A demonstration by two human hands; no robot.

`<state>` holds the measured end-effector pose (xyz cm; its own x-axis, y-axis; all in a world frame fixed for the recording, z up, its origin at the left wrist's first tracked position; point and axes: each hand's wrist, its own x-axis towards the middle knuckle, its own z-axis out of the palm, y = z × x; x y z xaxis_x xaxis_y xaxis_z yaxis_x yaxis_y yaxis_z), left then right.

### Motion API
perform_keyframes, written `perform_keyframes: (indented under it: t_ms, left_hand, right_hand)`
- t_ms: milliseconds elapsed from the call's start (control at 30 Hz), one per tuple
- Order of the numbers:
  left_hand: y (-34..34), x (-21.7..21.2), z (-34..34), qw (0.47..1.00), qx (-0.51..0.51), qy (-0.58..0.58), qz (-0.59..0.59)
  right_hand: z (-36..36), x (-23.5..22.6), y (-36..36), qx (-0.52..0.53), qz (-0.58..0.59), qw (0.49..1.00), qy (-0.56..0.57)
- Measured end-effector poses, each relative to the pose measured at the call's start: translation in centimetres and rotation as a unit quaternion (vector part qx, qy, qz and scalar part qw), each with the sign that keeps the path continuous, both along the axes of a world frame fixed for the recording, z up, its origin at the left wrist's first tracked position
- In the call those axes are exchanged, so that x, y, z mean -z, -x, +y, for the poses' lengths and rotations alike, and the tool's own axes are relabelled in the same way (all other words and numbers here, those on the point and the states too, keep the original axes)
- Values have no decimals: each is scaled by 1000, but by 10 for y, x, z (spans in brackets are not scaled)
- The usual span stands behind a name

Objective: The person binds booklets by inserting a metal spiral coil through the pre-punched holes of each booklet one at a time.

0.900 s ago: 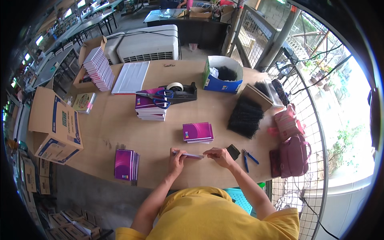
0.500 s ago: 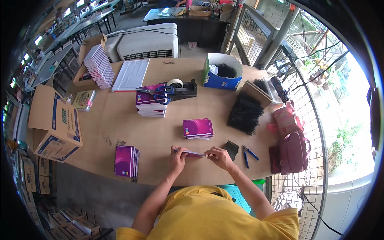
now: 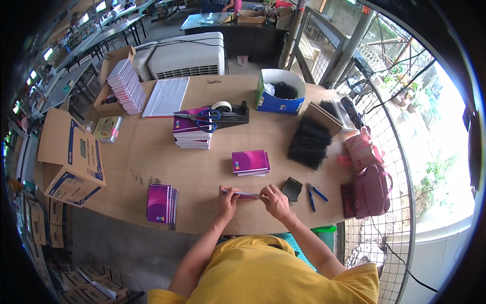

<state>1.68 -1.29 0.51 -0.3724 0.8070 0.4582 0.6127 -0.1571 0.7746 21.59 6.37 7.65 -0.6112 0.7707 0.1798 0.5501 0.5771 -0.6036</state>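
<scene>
At the lower centre of the frame, head view, we list: one thin purple notebook (image 3: 248, 195), seen nearly edge-on above the near table (image 3: 121, 172) edge. Left hand (image 3: 229, 202): thumb and fingers pinched on the notebook's left end. Right hand (image 3: 276, 203): fingers drawn narrow at its right end; whether they grip it, we cannot tell.

Centre, just beyond the hands: one short stack of purple notebooks (image 3: 251, 162). Right of centre: one small dark tray (image 3: 292, 188), near the right hand; beside it, blue-handled pliers (image 3: 313, 196). Lower left: one pile of spiral-bound notebooks (image 3: 160, 203).

Upper centre: one taller notebook stack (image 3: 192, 140), blue-handled scissors (image 3: 206, 119) lying on top; one black tape dispenser (image 3: 236, 117) just beside. Upper right: we count one blue box (image 3: 280, 105), open-topped, and a heap of black coils (image 3: 309, 146). Left edge: one open cardboard box (image 3: 76, 157).
</scene>
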Motion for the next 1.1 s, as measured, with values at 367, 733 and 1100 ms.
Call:
perform_keyframes:
  t_ms: [367,733,1100]
  left_hand:
    - [-5,1,-4,1000,-10,-12,6]
    - [-4,8,-4,1000,-14,-12,9]
    - [-1,5,-4,1000,10,-11,17]
  right_hand:
    - [-12,-1,8,35,17,992,-118]
    - [-9,4,13,24,-20,987,-160]
    - [23,-9,-18,47,-34,987,-152]
